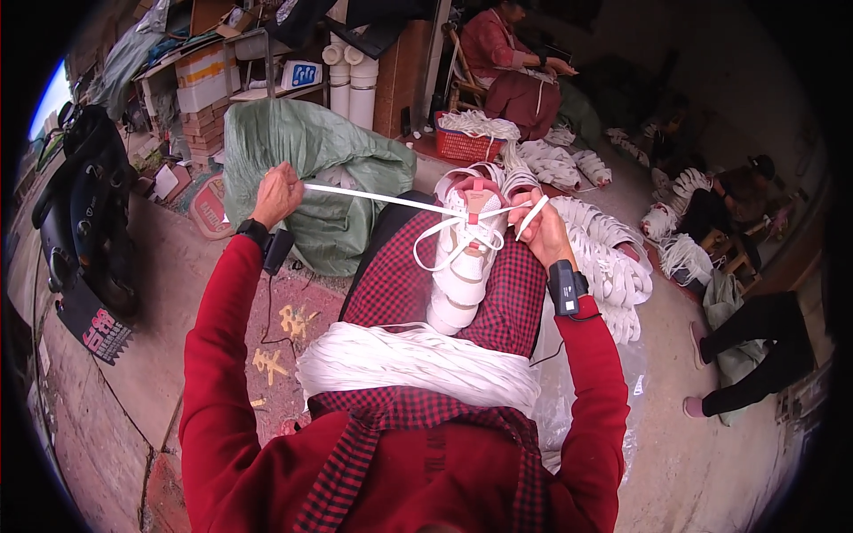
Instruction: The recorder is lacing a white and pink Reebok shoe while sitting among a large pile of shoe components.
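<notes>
A white sneaker [460, 282] with a pinkish tongue rests on my checked lap, its toe toward me. White shoelace [373, 197] runs through its eyelets, and a loose loop hangs at its left side. Out to the left, my left hand [279, 194] is closed on one length of the lace, pulled straight from the shoe. My right hand [542, 233] pinches another part of the lace close by the shoe's right side, with a short piece sticking up. Across my lap, nearer my body, lies a thick bundle of white laces [418, 366].
Beside my right knee, white shoes [609, 258] are piled. A green sack [302, 178] stands beyond my left hand. Farther off are a red basket [466, 142] of laces, a seated person [498, 53], other people at right, and a dark scooter [84, 204] at left.
</notes>
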`<state>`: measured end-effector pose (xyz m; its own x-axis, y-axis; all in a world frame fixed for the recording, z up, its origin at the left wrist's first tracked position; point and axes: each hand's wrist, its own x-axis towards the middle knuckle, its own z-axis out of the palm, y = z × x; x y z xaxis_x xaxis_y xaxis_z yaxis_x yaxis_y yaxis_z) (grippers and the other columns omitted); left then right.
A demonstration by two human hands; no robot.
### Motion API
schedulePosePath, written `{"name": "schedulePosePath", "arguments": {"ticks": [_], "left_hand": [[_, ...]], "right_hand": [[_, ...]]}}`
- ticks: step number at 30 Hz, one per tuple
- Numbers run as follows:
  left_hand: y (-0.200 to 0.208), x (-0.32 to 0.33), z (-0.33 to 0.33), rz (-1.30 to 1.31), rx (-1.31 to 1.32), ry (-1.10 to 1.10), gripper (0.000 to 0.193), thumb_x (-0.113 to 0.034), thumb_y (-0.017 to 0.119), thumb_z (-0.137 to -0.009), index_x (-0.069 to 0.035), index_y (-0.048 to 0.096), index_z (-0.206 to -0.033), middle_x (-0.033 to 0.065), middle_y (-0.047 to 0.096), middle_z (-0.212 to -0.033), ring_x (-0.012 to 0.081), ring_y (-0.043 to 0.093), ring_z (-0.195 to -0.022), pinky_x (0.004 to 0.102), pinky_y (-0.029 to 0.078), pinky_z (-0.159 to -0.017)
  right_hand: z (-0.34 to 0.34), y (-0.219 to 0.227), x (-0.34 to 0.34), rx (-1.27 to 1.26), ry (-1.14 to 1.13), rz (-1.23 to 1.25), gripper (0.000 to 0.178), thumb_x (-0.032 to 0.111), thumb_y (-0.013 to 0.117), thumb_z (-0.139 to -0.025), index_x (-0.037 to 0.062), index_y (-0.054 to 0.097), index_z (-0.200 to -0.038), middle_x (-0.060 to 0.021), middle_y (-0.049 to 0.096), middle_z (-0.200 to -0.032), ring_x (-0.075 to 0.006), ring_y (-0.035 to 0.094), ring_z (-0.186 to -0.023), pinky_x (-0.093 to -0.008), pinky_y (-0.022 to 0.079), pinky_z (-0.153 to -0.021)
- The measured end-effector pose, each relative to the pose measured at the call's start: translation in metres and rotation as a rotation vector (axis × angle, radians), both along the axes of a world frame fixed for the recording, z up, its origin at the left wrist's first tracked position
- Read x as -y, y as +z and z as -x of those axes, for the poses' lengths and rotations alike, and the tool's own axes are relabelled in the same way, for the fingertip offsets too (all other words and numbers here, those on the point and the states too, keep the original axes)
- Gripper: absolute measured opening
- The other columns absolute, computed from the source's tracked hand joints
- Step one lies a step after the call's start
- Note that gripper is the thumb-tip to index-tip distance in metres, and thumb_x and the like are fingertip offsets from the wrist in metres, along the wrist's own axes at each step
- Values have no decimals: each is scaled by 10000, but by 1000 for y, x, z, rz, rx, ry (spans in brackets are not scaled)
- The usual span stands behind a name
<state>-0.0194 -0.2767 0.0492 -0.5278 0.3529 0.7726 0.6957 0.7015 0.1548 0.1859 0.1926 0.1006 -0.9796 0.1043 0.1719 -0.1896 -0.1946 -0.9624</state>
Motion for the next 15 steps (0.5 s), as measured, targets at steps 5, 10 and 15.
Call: {"name": "schedulePosePath", "arguments": {"ticks": [5,10,15], "left_hand": [[-11,19,7,22,23,155,147,-134,626,-761,-10,571,-707,172,601,-814,404,605,-785,484,492,-742],[6,-22,-39,82,187,110,186,-144,655,-787,-32,684,-932,161,610,-960,367,589,-945,469,450,-876],[21,-97,-78,-15,157,-232,292,-117,658,-803,-74,676,-1091,157,614,-1048,355,562,-1030,452,400,-965]], "right_hand": [[-2,-8,-10,-66,62,67,427,436,443,-1029,46,605,-968,-104,676,-728,-93,498,-502,-211,338,-447],[-19,2,-28,-67,-26,-58,430,360,435,-1033,4,570,-1234,-135,699,-1044,-100,588,-627,-190,386,-508],[-43,1,-54,-228,-685,51,371,199,504,-963,1,540,-1275,-101,606,-1228,-135,617,-946,-195,453,-571]]}}
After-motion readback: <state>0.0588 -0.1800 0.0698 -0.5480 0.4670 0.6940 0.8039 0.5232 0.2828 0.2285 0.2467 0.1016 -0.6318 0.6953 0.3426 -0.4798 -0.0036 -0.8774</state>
